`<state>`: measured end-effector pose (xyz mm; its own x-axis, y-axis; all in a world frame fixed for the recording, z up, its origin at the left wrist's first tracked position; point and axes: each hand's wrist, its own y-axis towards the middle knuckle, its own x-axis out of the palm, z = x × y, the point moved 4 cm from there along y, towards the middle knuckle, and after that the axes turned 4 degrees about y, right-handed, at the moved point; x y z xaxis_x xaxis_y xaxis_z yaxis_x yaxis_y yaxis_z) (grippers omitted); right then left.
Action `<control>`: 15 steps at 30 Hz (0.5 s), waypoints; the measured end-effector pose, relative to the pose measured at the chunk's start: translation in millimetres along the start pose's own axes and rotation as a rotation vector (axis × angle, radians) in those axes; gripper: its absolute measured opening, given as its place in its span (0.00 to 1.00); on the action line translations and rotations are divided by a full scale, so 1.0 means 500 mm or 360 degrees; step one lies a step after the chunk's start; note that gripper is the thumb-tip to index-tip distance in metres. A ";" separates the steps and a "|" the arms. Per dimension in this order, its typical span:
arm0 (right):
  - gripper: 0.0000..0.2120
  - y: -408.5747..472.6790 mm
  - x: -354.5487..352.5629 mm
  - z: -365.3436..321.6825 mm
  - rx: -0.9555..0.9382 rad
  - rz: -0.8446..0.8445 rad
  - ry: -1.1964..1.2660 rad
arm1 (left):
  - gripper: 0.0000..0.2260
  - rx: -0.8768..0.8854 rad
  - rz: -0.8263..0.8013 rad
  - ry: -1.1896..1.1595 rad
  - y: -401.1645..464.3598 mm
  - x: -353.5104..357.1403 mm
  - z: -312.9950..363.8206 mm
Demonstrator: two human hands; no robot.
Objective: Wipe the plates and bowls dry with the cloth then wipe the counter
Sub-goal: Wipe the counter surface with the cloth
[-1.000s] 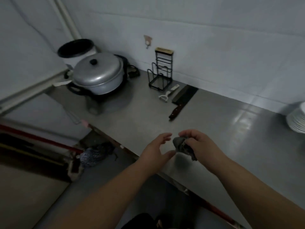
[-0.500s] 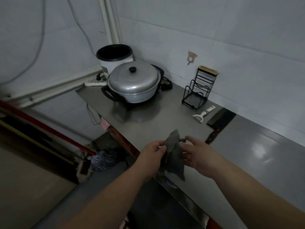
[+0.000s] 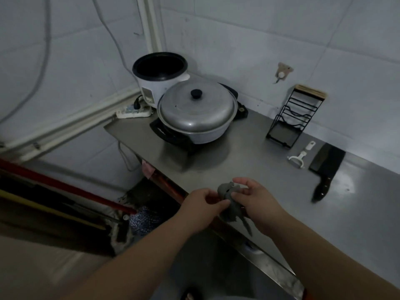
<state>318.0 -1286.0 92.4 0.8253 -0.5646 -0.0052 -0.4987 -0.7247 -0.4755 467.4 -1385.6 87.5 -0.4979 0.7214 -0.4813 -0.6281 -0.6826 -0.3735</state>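
A small dark grey cloth [image 3: 230, 205] is bunched between both hands just above the front edge of the steel counter [image 3: 270, 187]. My left hand [image 3: 203, 205] pinches its left side. My right hand [image 3: 256, 203] holds its right side with curled fingers, and a tail of cloth hangs down below it. No plates or bowls are in view.
A lidded metal pot [image 3: 195, 111] sits on a burner at the counter's far left, with a white rice cooker [image 3: 160, 72] behind it. A black wire rack [image 3: 294, 120], a white peeler [image 3: 299, 156] and a cleaver [image 3: 325, 169] lie along the wall side.
The cloth hung spread between the hands half a second ago; now it is gathered into a tight bunch. The view has turned left and the plate stack has left the frame.
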 end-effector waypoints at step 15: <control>0.10 0.133 0.046 -0.063 -0.0316 -0.0069 -0.1375 | 0.09 -0.0200 0.0185 -0.0273 0.143 -0.089 -0.040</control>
<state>295.5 -1359.7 88.1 0.7160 -0.0979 -0.6912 -0.4328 -0.8391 -0.3295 456.4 -1468.8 66.1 -0.6636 0.6388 -0.3893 -0.4864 -0.7638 -0.4242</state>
